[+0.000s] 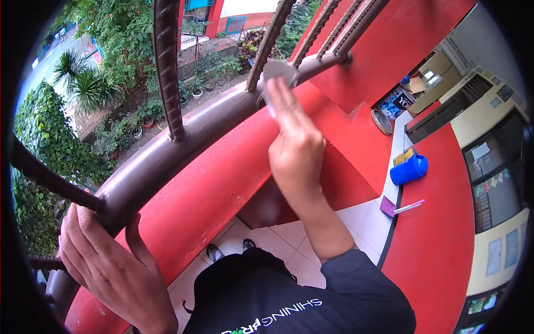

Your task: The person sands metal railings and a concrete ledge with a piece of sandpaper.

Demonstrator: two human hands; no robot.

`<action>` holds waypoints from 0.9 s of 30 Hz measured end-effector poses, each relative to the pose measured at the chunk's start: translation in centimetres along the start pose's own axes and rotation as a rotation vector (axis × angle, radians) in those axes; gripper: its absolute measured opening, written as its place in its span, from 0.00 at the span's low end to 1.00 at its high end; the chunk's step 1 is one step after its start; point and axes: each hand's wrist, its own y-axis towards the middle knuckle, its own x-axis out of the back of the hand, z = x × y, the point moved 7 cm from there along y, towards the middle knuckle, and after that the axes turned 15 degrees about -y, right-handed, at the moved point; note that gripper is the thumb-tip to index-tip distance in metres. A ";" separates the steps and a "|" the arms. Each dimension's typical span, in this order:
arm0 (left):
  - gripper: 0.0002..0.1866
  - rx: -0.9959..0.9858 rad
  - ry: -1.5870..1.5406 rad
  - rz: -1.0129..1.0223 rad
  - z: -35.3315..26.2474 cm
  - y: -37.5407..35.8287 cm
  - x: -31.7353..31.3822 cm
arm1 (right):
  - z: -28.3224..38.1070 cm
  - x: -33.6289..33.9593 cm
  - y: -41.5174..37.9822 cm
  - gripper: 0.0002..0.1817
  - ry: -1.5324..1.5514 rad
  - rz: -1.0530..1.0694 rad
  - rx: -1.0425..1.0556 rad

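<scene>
My left hand [111, 267] is wrapped round the thick brown railing pipe [206, 117] at lower left, with its fingers on the outer side and the thumb on the inner side. Further along the pipe, my right hand [297, 139] holds a pale, cloth-like piece [280, 71] under its extended fingers. This piece lies against the pipe by the foot of a ridged upright bar [270, 44]. Its exact material is hard to make out. Below the pipe runs a red ledge [222, 172].
A blue water jug [409, 170] stands near a purple dustpan [387, 207] with a pale handle by the red wall [428, 239]. A round-lidded item [381, 121] sits at the far corner. Potted plants [197, 92] and shrubs lie beyond the bars. White tiles [300, 267] cover the floor.
</scene>
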 end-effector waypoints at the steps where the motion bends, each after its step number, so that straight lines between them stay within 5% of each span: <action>1: 0.28 -0.002 -0.001 0.003 -0.1 0.0 -0.1 | -1.7 -0.7 0.8 0.35 0.008 0.015 -0.115; 7: 0.28 -0.018 0.028 -0.018 -0.1 0.0 0.0 | 0.4 -0.3 -0.8 0.37 0.041 0.002 0.003; 10: 0.28 -0.009 -0.002 -0.009 -0.1 0.0 0.1 | -4.3 -1.3 1.2 0.36 0.101 -0.029 -0.246; 16: 0.29 -0.015 -0.017 -0.006 -0.2 0.1 0.2 | 0.4 0.0 -1.1 0.35 0.092 -0.054 -0.031; 18: 0.29 -0.025 -0.010 -0.018 -0.2 0.0 0.2 | -6.7 -3.1 -0.4 0.31 0.140 0.019 -0.438; 22: 0.29 -0.029 -0.022 -0.014 -0.2 0.0 0.3 | -2.0 -1.0 -0.4 0.36 0.154 -0.038 -0.168; 24: 0.30 -0.022 -0.027 -0.009 -0.1 0.0 0.3 | -0.2 -0.3 -1.4 0.33 0.199 0.001 -0.188; 27: 0.30 -0.053 -0.030 -0.044 -0.1 0.0 0.4 | -6.9 -3.2 0.8 0.39 -0.080 0.035 -0.333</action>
